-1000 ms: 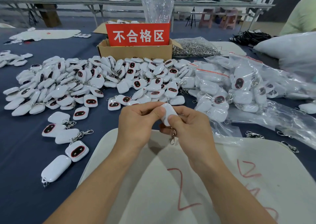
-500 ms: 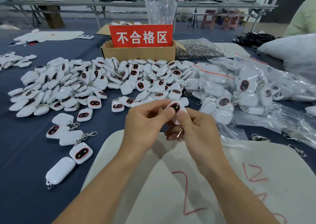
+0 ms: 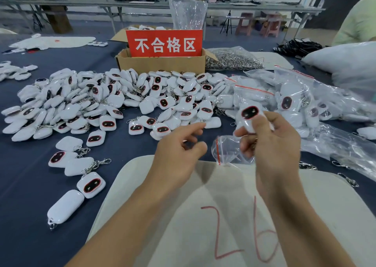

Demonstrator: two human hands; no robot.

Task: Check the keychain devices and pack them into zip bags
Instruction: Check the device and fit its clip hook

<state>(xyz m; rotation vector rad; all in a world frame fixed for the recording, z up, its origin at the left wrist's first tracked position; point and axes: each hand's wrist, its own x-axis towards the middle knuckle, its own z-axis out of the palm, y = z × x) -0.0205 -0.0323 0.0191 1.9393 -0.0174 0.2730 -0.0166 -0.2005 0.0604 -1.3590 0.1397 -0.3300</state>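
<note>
My right hand [image 3: 272, 144] pinches a white keychain device [image 3: 249, 115] with a dark red-rimmed face turned toward me, held above the table. An empty clear zip bag [image 3: 225, 152] with a red seal strip lies just below that hand. My left hand [image 3: 179, 154] hovers beside it with loosely curled fingers and holds nothing. A big heap of loose white devices [image 3: 114, 101] covers the blue table behind my hands. Filled zip bags [image 3: 295, 99] pile up at the right.
A cardboard box [image 3: 162, 63] with a red sign stands behind the heap. A bag of metal clasps [image 3: 232, 60] lies to its right. A white board [image 3: 223, 216] with red numbers sits in front of me. A few devices [image 3: 81, 175] lie at front left.
My left hand has let go of the device and drawn back to the left. My right hand has carried the device to the right, face toward me, over an empty zip bag.
</note>
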